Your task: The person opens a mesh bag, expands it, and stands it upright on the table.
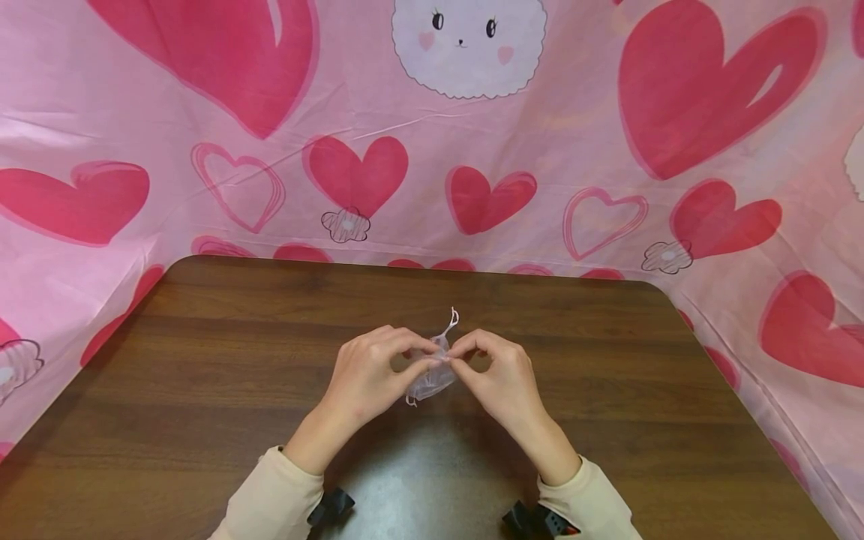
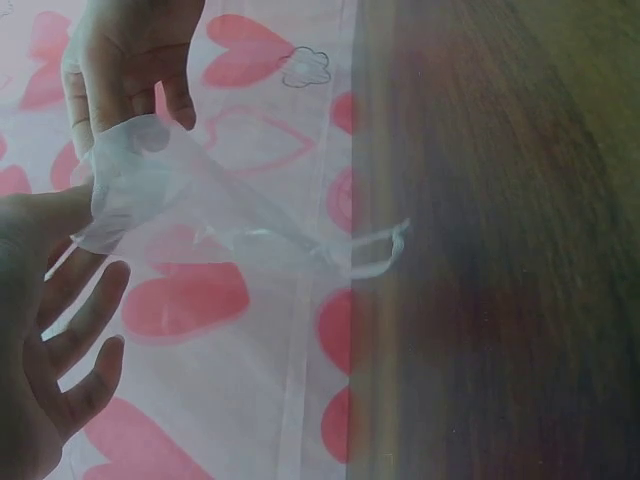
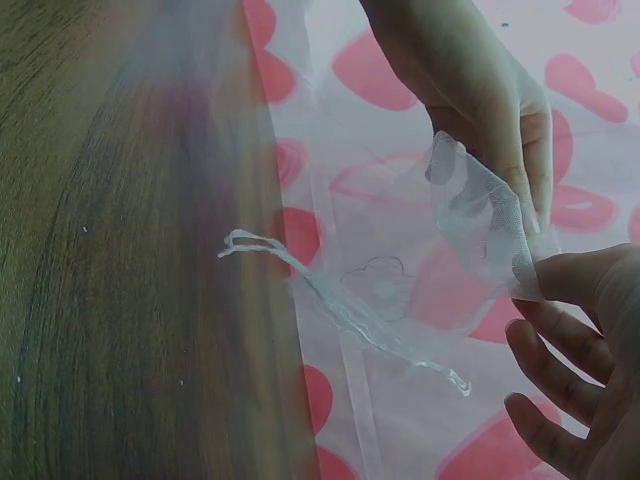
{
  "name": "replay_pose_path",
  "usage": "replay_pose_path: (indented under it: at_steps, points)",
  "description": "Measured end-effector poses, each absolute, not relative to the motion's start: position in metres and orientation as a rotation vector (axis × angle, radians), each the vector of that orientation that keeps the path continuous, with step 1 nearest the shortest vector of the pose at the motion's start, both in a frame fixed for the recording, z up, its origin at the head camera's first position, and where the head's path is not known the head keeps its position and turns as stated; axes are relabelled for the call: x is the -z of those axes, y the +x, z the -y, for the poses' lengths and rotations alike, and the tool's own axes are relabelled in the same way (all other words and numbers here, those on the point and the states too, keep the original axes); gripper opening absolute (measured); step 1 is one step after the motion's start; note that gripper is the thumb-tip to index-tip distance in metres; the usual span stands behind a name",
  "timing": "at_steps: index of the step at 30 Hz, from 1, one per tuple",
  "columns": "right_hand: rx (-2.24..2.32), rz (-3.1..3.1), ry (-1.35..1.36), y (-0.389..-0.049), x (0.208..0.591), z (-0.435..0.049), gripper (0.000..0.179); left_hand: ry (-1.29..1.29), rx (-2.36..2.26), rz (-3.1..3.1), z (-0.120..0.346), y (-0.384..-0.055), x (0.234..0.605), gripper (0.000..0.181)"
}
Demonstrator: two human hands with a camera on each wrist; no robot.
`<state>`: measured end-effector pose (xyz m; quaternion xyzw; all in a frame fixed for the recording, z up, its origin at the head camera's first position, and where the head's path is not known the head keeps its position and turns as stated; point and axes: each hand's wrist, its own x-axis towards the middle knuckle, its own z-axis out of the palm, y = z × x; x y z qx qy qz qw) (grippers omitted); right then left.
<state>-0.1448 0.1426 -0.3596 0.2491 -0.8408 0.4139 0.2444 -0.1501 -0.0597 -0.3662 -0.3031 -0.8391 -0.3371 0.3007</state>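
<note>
A small sheer white drawstring pouch (image 1: 430, 384) is held up between both hands over the middle of the wooden table. My left hand (image 1: 367, 375) pinches one side of the thin fabric between thumb and index finger. Opposite it, my right hand (image 1: 502, 371) pinches the other side close by, its remaining fingers loosely bent in the right wrist view. The fabric (image 3: 480, 215) spreads between the two hands and is see-through. White cord loops (image 3: 245, 240) stick out from one end of the pouch, and a shorter loop (image 1: 411, 401) shows at the other.
The brown wood-grain table (image 1: 223, 375) has rounded far corners. Behind and beside it hangs a pink cloth (image 1: 418, 150) printed with hearts. Black devices (image 1: 332, 508) sit at the cuffs of the cream sleeves (image 1: 270, 499).
</note>
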Motion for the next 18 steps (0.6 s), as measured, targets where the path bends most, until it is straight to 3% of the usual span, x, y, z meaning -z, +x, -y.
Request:
replay_pose_path:
  at_steps: [18]
  points:
    - [-1.092, 2.371, 0.667, -0.1420, 0.3589, -0.1400, 0.011, -0.633, 0.890, 2.246, 0.0575, -0.1485, 0.3660, 0.019]
